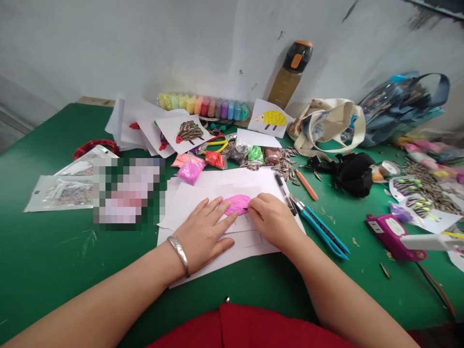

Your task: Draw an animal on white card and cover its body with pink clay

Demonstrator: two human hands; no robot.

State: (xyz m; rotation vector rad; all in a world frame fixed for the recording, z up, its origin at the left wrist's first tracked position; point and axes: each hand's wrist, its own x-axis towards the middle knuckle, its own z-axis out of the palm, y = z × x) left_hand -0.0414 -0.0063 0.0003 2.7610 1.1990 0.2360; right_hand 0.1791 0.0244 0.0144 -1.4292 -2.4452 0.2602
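A flat oval of pink modelling clay [237, 205] lies on a white sheet of paper [184, 205], with a few drawn lines just below it. My left hand [206, 232], with a silver bracelet at its wrist, rests flat on the paper, fingers spread, fingertips touching the clay's left and lower edge. At the clay's right edge my right hand [271, 217] is closed in a pinch. A small dark bit shows by its fingertips, too small to name.
Beyond the paper lie bagged clay [191, 170], sunflower seeds [284, 164] and finished hedgehog pictures [189, 133]. On the right are a pen [284, 191], blue tweezers [324, 232], an orange stick [306, 184] and a magenta glue gun [393, 234]. A bottle [292, 72] leans against the wall.
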